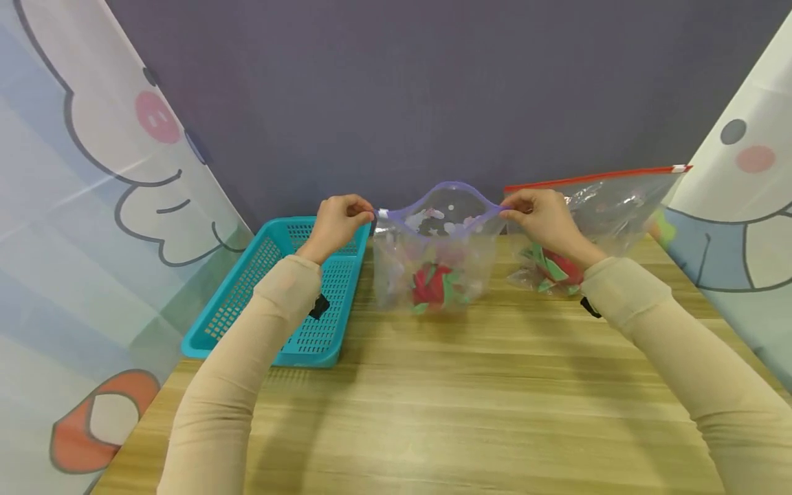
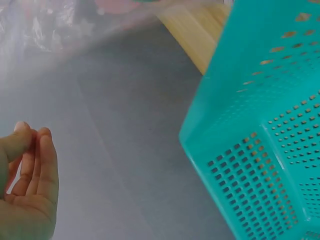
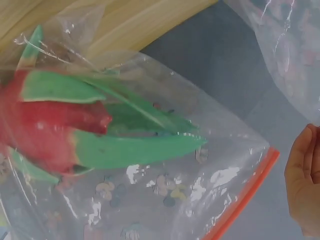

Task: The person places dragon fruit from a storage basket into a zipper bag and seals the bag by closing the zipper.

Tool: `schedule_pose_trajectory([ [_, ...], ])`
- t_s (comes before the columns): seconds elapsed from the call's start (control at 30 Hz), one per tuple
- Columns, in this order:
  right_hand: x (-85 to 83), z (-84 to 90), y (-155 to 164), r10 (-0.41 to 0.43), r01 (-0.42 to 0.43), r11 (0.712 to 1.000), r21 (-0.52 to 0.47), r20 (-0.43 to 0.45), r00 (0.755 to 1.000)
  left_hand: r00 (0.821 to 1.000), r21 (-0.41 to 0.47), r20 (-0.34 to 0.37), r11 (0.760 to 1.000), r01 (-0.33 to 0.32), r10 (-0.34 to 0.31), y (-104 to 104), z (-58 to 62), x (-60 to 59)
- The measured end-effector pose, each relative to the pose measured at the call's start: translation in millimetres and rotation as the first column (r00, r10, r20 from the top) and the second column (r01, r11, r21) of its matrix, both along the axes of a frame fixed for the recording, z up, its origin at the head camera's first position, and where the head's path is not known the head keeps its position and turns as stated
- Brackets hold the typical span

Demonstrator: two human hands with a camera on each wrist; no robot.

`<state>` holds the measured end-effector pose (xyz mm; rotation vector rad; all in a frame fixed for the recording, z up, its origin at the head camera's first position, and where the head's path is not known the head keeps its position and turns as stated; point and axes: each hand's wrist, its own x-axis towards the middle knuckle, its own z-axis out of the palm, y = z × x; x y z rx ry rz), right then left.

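A clear zip bag with a purple closure (image 1: pixel 392 268) stands upright in the middle, its mouth gaping. A red dragon fruit with green tips (image 1: pixel 431 285) shows through its lower part. My left hand (image 1: pixel 337 223) pinches the bag's left top corner beside the white slider (image 1: pixel 382 214). With thumb and fingers, my right hand (image 1: pixel 544 216) pinches the right top corner. Behind my right hand stands a second zip bag with a red closure (image 1: pixel 612 206), holding another dragon fruit (image 3: pixel 55 122). In the left wrist view the thumb and fingertips meet.
A turquoise basket (image 1: pixel 337 359) sits on the left of the wooden table (image 1: pixel 433 412), under my left forearm. A dark grey panel (image 1: pixel 396 89) rises behind the table. Cartoon-printed curtains (image 1: pixel 80 289) hang at both sides.
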<state>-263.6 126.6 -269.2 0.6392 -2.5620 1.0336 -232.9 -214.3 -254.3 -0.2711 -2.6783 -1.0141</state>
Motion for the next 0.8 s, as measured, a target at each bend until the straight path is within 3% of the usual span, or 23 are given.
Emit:
schedule_pose_trajectory([
  [0.3,4.2,-0.6,-4.0,0.031,-0.031,0.999,-0.029,-0.011,0.999,0.998,-0.018,0.038,0.998,0.055,-0.054,0.7,-8.6,14.1],
  [0.53,3.8,3.1,0.5,-0.002,0.003,1.000,-0.011,0.029,1.000,0.989,-0.120,0.036,0.981,0.150,-0.147,23.1,-9.8,24.8],
  [0.8,4.5,9.5,4.1,-0.017,0.017,1.000,-0.013,0.008,1.000,0.971,-0.095,0.038,0.966,0.239,-0.236,52.7,-3.7,44.5],
])
